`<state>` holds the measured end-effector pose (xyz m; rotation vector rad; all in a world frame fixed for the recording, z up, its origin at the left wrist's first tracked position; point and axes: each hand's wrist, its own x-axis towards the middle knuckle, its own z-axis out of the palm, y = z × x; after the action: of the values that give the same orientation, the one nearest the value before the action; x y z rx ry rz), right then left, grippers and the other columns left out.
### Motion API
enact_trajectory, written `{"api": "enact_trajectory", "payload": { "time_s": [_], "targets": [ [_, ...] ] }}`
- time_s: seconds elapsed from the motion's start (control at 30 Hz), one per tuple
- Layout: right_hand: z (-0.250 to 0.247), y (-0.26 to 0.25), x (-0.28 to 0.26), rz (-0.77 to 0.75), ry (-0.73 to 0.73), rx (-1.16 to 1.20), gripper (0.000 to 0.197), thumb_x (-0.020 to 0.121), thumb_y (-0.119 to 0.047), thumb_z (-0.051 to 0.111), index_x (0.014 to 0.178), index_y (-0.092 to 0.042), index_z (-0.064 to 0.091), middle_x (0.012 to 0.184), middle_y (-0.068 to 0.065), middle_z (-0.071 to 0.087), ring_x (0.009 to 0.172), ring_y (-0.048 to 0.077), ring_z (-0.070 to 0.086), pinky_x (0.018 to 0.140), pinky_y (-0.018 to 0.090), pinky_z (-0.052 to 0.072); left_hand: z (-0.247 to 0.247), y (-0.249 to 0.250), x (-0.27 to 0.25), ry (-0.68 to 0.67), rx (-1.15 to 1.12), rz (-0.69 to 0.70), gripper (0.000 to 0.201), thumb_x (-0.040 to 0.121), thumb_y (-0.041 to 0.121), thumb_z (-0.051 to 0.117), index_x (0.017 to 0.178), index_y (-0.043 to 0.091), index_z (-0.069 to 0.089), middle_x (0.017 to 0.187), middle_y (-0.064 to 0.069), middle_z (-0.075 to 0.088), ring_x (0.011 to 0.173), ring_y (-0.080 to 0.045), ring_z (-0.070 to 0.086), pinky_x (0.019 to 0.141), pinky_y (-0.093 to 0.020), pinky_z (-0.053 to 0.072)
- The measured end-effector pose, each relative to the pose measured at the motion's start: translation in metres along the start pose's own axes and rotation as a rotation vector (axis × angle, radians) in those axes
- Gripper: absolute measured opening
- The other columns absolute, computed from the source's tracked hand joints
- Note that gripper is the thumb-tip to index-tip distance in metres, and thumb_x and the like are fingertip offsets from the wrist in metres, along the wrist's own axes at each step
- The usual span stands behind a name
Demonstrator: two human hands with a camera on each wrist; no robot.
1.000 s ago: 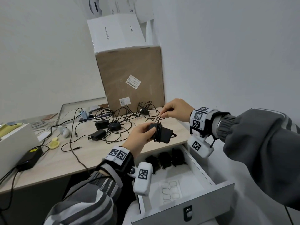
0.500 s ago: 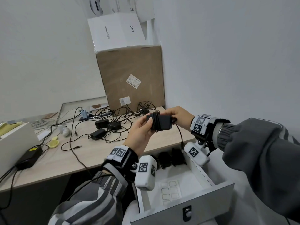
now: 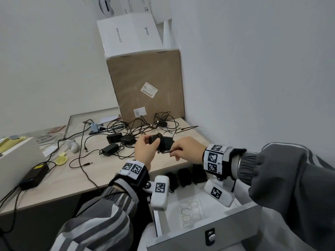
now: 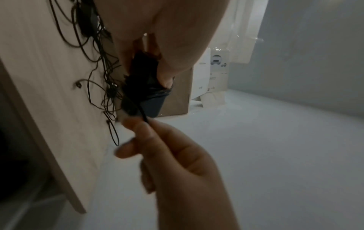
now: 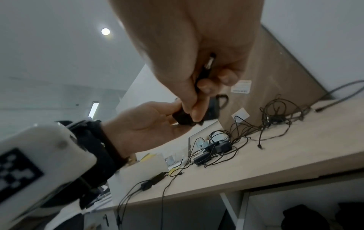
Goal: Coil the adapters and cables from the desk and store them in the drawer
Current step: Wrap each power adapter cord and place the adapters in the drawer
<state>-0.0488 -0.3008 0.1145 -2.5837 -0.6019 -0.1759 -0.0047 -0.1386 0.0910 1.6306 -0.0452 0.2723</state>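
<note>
Left hand [image 3: 145,151] gripping wrapped adapter [image 3: 167,141], right hand [image 3: 186,151] pinching its cable end, pale wood desk [image 3: 59,178], white walls

The pale wooden table [image 3: 172,163] is carrying a tall cardboard box [image 3: 145,87] in the corner before me, a tangle of black cables [image 3: 145,124], three loose adapters [image 3: 116,142], a black power brick [image 3: 34,174] and a yellow lid [image 3: 61,159].

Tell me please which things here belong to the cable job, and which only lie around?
Job:
- adapter, in the left hand
- its cable end, pinched by the right hand
- loose adapters and cables on the desk
- drawer

Lying about:
- cardboard box
- white box
- yellow lid
</note>
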Motion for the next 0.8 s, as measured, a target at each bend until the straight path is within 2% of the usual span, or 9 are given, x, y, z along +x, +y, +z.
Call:
{"api": "enact_trajectory", "payload": {
  "time_s": [0.13,0.23,0.33,0.43,0.5,0.63,0.7,0.77,0.8],
  "targets": [
    [-0.008,0.004,0.002,-0.013,0.059,-0.119,0.016,0.081,-0.031,0.07,0.081,-0.016,0.072,0.073,-0.005,0.065,0.073,0.013,0.056,0.07,0.03,0.044,-0.002,-0.007,-0.013,-0.267,0.178,-0.031,0.024,0.085,0.008,0.068,0.108,0.004,0.063,0.108,-0.019,0.066,0.098,-0.03,0.065,0.085,-0.043,0.056],
    [-0.011,0.016,0.004,0.013,0.066,0.0,0.016,0.073,-0.03,0.079,0.077,-0.016,0.072,0.066,-0.011,0.058,0.067,0.007,0.053,0.064,0.023,0.041,-0.003,-0.006,-0.02,-0.452,0.111,-0.108,0.022,0.09,0.003,0.062,0.111,0.001,0.063,0.101,-0.016,0.066,0.085,-0.019,0.065,0.075,-0.028,0.057],
    [-0.009,0.03,0.003,0.039,0.068,0.185,0.016,0.069,-0.026,0.083,0.07,-0.021,0.068,0.065,-0.012,0.06,0.062,0.001,0.052,0.062,0.019,0.04,-0.005,-0.003,-0.023,-0.579,0.024,-0.202,0.017,0.093,0.006,0.058,0.109,0.002,0.064,0.093,-0.01,0.066,0.083,-0.017,0.064,0.078,-0.03,0.055],
    [-0.003,0.037,-0.001,0.054,0.145,0.311,0.014,0.071,-0.022,0.082,0.07,-0.02,0.068,0.062,-0.016,0.062,0.061,-0.004,0.053,0.062,0.014,0.04,-0.005,0.002,-0.026,-0.602,-0.112,-0.325,0.016,0.094,0.006,0.055,0.107,-0.003,0.062,0.09,-0.014,0.064,0.078,-0.019,0.064,0.066,-0.026,0.057],
    [0.0,0.038,-0.003,0.04,0.192,0.345,0.007,0.078,-0.019,0.076,0.075,-0.013,0.072,0.063,-0.015,0.064,0.062,-0.002,0.053,0.064,0.019,0.042,-0.004,0.003,-0.026,-0.574,-0.205,-0.391,0.026,0.094,0.007,0.056,0.113,-0.009,0.059,0.094,-0.02,0.061,0.077,-0.023,0.065,0.061,-0.028,0.057],
    [0.008,0.041,-0.006,0.06,0.177,0.244,0.024,0.089,-0.025,0.063,0.086,-0.004,0.074,0.084,0.013,0.071,0.082,0.024,0.062,0.081,0.039,0.047,-0.002,-0.001,-0.023,-0.499,-0.222,-0.426,0.026,0.091,0.01,0.06,0.11,-0.008,0.06,0.093,-0.02,0.059,0.076,-0.024,0.062,0.057,-0.028,0.056],
    [0.009,0.042,-0.007,0.063,0.152,0.176,0.029,0.089,-0.029,0.062,0.089,-0.002,0.075,0.084,0.016,0.068,0.084,0.03,0.06,0.079,0.032,0.045,-0.001,-0.004,-0.023,-0.48,-0.199,-0.429,0.025,0.091,0.01,0.061,0.108,-0.008,0.061,0.091,-0.018,0.06,0.075,-0.021,0.062,0.057,-0.026,0.055],
    [0.007,0.041,-0.008,0.088,0.192,0.153,0.027,0.086,-0.03,0.068,0.094,-0.006,0.076,0.076,0.0,0.063,0.08,0.02,0.056,0.069,0.014,0.04,0.0,-0.007,-0.025,-0.485,-0.177,-0.44,0.025,0.091,0.012,0.062,0.107,-0.006,0.063,0.088,-0.014,0.062,0.072,-0.017,0.063,0.057,-0.022,0.054],
    [0.006,0.04,-0.01,0.113,0.226,0.149,0.026,0.083,-0.031,0.07,0.097,-0.009,0.076,0.078,-0.007,0.063,0.081,0.014,0.055,0.07,0.011,0.038,0.0,-0.008,-0.026,-0.485,-0.168,-0.447,0.023,0.091,0.014,0.062,0.105,-0.003,0.065,0.085,-0.012,0.063,0.07,-0.015,0.062,0.055,-0.02,0.052]
  ]
}}
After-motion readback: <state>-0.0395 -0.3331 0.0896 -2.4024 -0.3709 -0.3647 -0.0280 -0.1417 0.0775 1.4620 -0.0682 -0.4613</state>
